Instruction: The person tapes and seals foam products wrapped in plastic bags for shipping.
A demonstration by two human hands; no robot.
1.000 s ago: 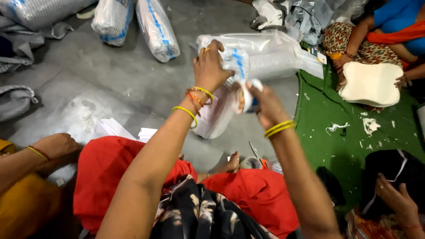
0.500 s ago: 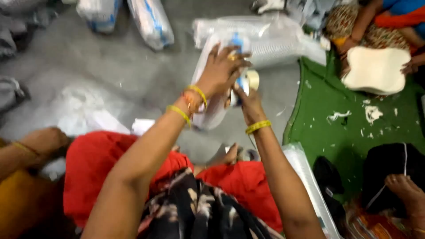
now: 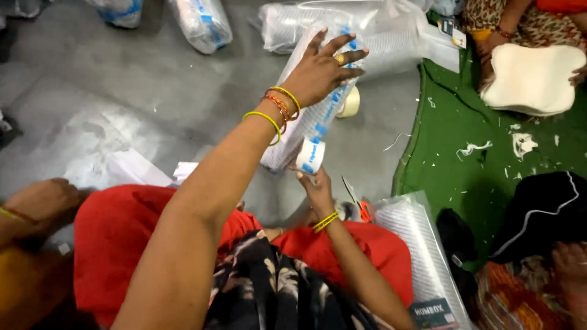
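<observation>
Down on the grey floor (image 3: 122,91), past my red knees, I am holding a long clear plastic pack (image 3: 318,104) with blue print. It is lying tilted, its far end touching a bigger clear bag (image 3: 379,30). My left hand (image 3: 321,70) is resting on top of the pack with fingers spread wide, pressing, not clenched. My right hand (image 3: 315,186) is nearer me, pinching a white tape roll (image 3: 312,156) with blue print against the pack's near end.

I am thinking the pack is light and crinkly, soft outside and a bit slippery, so holding it around the middle is best. Squeezing hard could crush what is inside.

Half a second ago my left hand was curling around the pack and the roll was up by its far end. Now the roll is sitting at the near end. Another tape roll (image 3: 350,102) is lying just right of the pack. Far right, somebody is holding a cream foam piece (image 3: 532,76) over a green mat (image 3: 465,177).
</observation>
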